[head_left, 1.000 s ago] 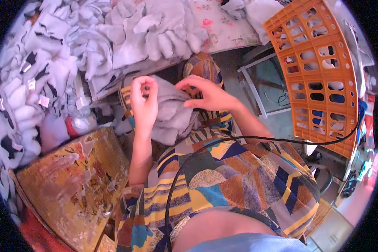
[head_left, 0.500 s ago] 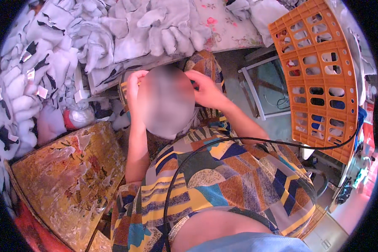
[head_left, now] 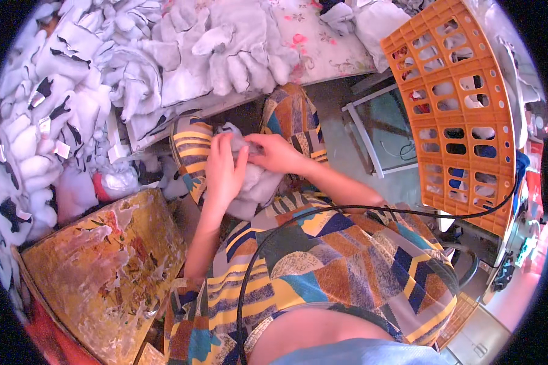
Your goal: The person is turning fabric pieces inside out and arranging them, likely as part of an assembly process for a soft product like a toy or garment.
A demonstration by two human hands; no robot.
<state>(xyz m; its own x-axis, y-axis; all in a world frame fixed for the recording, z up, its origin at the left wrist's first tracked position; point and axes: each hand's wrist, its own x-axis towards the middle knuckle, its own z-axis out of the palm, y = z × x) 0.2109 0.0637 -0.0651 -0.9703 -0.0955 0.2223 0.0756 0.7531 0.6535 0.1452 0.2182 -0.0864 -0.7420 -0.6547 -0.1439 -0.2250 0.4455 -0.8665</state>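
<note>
A soft grey fleece piece (head_left: 257, 190) lies bunched over my lap, between my knees. My left hand (head_left: 226, 167) wraps its near left side, fingers pointing away from me and thumb laid on the cloth. From the right, my right hand (head_left: 275, 152) pinches the upper part of the same fleece, its fingertips close to my left thumb. The folds hide the piece's full shape and some fingertips. On the table ahead lie heaped pale grey fleece gloves (head_left: 246, 58), several with dark edging.
The heap continues down the left side, above a worn yellow-brown board (head_left: 103, 261). At the right stands an orange plastic basket (head_left: 450, 115) with slotted walls, near a grey metal frame (head_left: 377, 131). A black cable (head_left: 347, 208) crosses over my patterned clothing.
My hands have come closer together and lower, toward my lap. The fleece between them, covered by a blurred oval earlier, now shows. The view has shifted slightly.
</note>
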